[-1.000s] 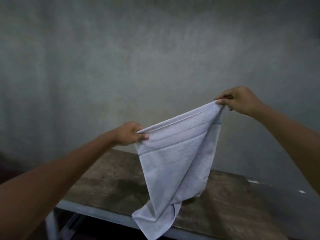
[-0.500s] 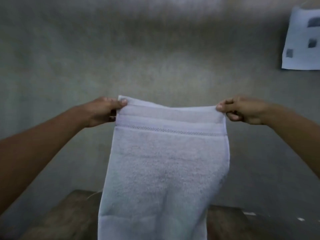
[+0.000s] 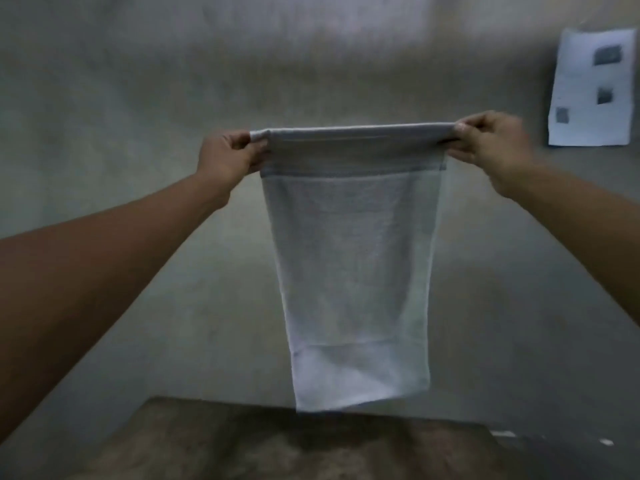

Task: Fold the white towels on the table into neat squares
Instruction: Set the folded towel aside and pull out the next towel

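A white towel (image 3: 353,265) hangs flat and full length in the air in front of me, its top edge stretched level. My left hand (image 3: 230,155) pinches the top left corner and my right hand (image 3: 491,143) pinches the top right corner. The towel's bottom edge hangs just above the far edge of the brown table (image 3: 277,445). No other towel is in view.
A grey wall (image 3: 138,98) fills the background close behind the table. A sheet of paper (image 3: 592,88) with small dark pictures is stuck on the wall at the upper right.
Both hands have risen and pulled the towel's top edge level and taut. The towel has lifted off the table and now hangs straight. My view has tilted up.
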Available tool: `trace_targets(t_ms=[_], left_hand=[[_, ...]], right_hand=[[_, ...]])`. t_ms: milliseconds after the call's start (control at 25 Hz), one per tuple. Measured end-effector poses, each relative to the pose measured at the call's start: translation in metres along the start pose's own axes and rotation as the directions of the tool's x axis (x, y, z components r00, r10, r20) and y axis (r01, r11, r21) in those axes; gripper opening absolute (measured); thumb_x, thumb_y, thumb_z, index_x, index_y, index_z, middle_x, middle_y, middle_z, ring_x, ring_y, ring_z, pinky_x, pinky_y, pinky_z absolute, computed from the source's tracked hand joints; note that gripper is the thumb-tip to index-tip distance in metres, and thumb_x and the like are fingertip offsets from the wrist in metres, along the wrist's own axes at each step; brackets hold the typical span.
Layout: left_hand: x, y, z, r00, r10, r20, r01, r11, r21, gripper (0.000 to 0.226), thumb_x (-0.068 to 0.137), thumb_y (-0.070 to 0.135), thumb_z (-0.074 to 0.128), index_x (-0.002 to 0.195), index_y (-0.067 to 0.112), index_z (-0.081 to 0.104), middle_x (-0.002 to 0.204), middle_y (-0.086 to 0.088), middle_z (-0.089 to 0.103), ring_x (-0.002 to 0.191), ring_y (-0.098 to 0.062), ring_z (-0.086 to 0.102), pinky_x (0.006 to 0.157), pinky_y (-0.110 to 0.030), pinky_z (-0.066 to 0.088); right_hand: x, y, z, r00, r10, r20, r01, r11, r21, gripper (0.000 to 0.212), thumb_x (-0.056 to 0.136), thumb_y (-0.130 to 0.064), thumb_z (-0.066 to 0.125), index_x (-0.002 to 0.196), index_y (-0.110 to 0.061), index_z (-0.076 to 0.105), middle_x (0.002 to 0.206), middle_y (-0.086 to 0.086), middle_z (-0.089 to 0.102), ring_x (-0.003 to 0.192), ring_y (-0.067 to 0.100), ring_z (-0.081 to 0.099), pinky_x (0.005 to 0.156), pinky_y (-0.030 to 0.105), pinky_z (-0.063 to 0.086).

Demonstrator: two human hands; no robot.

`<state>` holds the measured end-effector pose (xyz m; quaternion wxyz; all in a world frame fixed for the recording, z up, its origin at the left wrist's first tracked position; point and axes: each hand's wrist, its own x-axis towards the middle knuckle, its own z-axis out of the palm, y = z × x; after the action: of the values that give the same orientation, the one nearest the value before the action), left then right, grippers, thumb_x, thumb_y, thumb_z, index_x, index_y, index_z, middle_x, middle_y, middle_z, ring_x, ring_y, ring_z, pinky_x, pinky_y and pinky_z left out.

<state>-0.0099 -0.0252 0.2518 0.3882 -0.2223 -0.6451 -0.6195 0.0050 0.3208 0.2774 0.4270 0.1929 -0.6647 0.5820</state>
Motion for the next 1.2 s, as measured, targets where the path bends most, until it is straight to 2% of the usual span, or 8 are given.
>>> trace_targets(t_ms=[160,240,480,640,840,920,1000,1200], left_hand=[[-0.013,0.022,-0.012,0.997,0.052,0.063,-0.055,0.998,0.036,0.006,0.092,0.011,0.057,0.092,0.013,0.063,0.068,0.003,0.071,0.064,-0.006,0.070,0.063,-0.019,0.057],[-0.018,0.031,-0.016,0.996,0.058,0.069,-0.061,0.997,0.052,0.010,0.093,0.012,0.056,0.086,0.017,0.061,0.060,0.006,0.070,0.061,-0.007,0.070,0.057,-0.017,0.055],[-0.018,0.029,-0.014,0.999,0.000,0.053,-0.001,1.000,0.017,0.009,0.092,0.009,0.058,0.085,0.015,0.059,0.069,0.000,0.071,0.062,-0.007,0.070,0.063,-0.021,0.058],[-0.023,-0.030,-0.008,0.978,-0.195,0.074,0.188,0.978,0.093,0.002,0.092,0.006,0.057,0.091,0.006,0.059,0.085,-0.010,0.066,0.063,-0.006,0.069,0.070,-0.023,0.059],[-0.047,-0.148,0.011,0.914,-0.395,0.088,0.365,0.899,0.243,0.021,0.092,0.004,0.055,0.071,0.009,0.055,0.081,-0.015,0.062,0.062,-0.011,0.068,0.069,-0.025,0.059],[-0.055,-0.195,0.019,0.915,-0.400,0.045,0.375,0.888,0.265,0.023,0.090,0.005,0.058,0.068,0.012,0.055,0.085,-0.017,0.062,0.073,-0.021,0.068,0.075,-0.033,0.059],[-0.059,-0.235,0.025,0.938,-0.345,-0.006,0.330,0.892,0.308,0.022,0.086,0.013,0.063,0.066,0.020,0.057,0.087,-0.017,0.064,0.086,-0.032,0.068,0.083,-0.043,0.057],[-0.087,-0.267,0.030,0.977,-0.202,-0.066,0.211,0.898,0.387,0.024,0.085,0.016,0.060,0.066,0.026,0.050,0.074,-0.003,0.057,0.071,-0.015,0.052,0.063,-0.025,0.043]], right_hand=[[-0.010,-0.023,-0.017,0.996,-0.080,0.030,0.082,0.994,-0.071,0.004,0.094,-0.012,0.054,0.091,-0.011,0.057,0.081,0.004,0.062,0.069,0.011,0.068,0.068,0.022,0.058],[-0.015,-0.030,-0.022,0.993,-0.108,0.037,0.110,0.991,-0.075,0.010,0.094,-0.013,0.054,0.085,-0.014,0.057,0.077,0.007,0.062,0.061,0.009,0.067,0.062,0.022,0.058],[-0.016,-0.021,-0.015,0.998,-0.034,0.046,0.036,0.998,-0.046,0.016,0.094,-0.012,0.054,0.079,-0.019,0.055,0.075,0.007,0.064,0.059,0.008,0.068,0.061,0.020,0.057],[-0.022,0.042,-0.003,0.980,0.175,0.096,-0.163,0.980,-0.114,0.010,0.093,-0.009,0.055,0.084,-0.010,0.056,0.081,0.012,0.063,0.066,0.012,0.069,0.064,0.020,0.059],[-0.055,0.163,0.016,0.890,0.429,0.153,-0.393,0.893,-0.221,0.006,0.094,-0.004,0.053,0.097,0.001,0.054,0.089,0.016,0.059,0.080,0.022,0.066,0.069,0.021,0.059],[-0.069,0.210,0.026,0.883,0.452,0.125,-0.417,0.879,-0.231,0.006,0.094,-0.004,0.052,0.089,-0.003,0.055,0.089,0.012,0.059,0.088,0.024,0.065,0.080,0.028,0.058],[-0.079,0.245,0.033,0.912,0.404,0.071,-0.380,0.898,-0.223,0.020,0.093,-0.006,0.054,0.074,-0.014,0.056,0.084,0.006,0.058,0.095,0.023,0.061,0.090,0.034,0.055],[-0.099,0.284,0.042,0.947,0.322,0.002,-0.313,0.923,-0.225,0.023,0.089,-0.011,0.056,0.071,-0.025,0.056,0.078,-0.002,0.058,0.090,0.019,0.060,0.093,0.043,0.053]])
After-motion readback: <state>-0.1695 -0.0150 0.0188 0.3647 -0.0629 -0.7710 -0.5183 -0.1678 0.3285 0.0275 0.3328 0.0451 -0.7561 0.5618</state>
